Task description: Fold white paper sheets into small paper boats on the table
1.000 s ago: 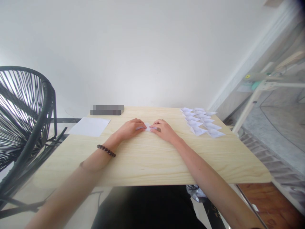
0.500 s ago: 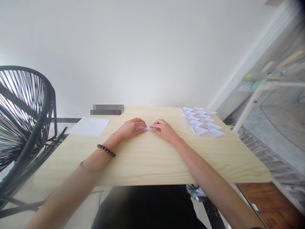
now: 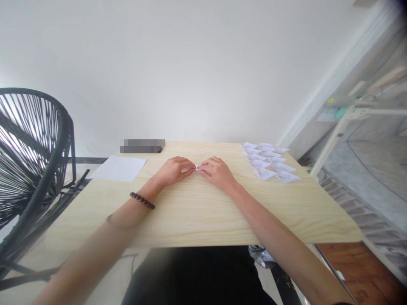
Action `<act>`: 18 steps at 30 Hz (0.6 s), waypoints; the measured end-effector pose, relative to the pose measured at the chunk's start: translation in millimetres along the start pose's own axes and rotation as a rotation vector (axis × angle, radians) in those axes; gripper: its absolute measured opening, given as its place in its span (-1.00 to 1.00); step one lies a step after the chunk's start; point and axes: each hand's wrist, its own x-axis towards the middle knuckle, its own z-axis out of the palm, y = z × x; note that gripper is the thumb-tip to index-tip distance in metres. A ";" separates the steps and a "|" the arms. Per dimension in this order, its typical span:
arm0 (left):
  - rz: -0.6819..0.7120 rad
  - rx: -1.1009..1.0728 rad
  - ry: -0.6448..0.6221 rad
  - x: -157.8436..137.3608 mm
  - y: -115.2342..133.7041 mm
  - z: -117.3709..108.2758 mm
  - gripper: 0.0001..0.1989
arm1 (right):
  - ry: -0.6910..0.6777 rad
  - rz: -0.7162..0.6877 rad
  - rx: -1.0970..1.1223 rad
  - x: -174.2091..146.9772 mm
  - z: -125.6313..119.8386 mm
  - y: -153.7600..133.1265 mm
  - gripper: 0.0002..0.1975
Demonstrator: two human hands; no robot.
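Between my two hands, near the middle of the wooden table, is a small piece of folded white paper (image 3: 196, 168); the fingers cover most of it. My left hand (image 3: 177, 170) pinches its left side between thumb and fingers. Its right side is pinched in the same way by my right hand (image 3: 217, 171). Both hands rest low over the tabletop, fingertips almost meeting. To the right lie several folded white paper pieces (image 3: 262, 173), set in two columns with pointed ends. A stack or sheet of flat white paper (image 3: 121, 168) lies at the left.
A dark, blurred-out object (image 3: 141, 146) sits at the back left of the table (image 3: 190, 212), close to the white wall. A black corded chair (image 3: 38, 161) stands at the left. Beyond the table's right side is a white metal frame (image 3: 337, 135).
My fingertips have closed in over the folded paper, so less of it shows now. The right hand has shifted slightly left. The papers on both sides stay put.
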 end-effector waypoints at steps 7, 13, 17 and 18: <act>0.047 -0.019 0.056 2.7 4.2 -2.9 -0.86 | 0.047 -0.020 -0.048 1.2 -1.9 -6.4 -0.78; 0.069 -0.011 0.080 4.3 8.2 -4.9 -0.89 | 0.074 -0.042 -0.075 2.6 -1.2 -11.6 -0.79; 0.074 -0.003 0.100 5.2 10.0 -6.8 -0.91 | 0.083 -0.087 -0.083 3.2 -4.7 -9.9 -0.81; 0.072 -0.003 0.103 5.4 10.2 -7.6 -0.91 | 0.089 -0.095 -0.083 3.2 -6.1 -9.0 -0.81</act>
